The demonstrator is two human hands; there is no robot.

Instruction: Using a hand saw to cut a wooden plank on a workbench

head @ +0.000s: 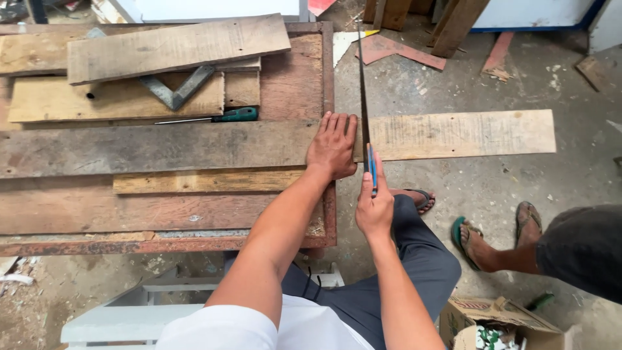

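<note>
on the counter (pixel 162 217) a long plank (pixel 155 146) lies crosswise in front of me, its long axis running left to right and its far end sticking out past the counter edge over the floor. my left hand (pixel 332 148) lies flat and open on the plank, pressing it down just left of the saw (pixel 363 97). my right hand (pixel 374 204) is closed around the saw's blue handle, nearer my body. the blade runs straight away from me, crossing the plank at a right angle, touching it just beside my left fingers.
</note>
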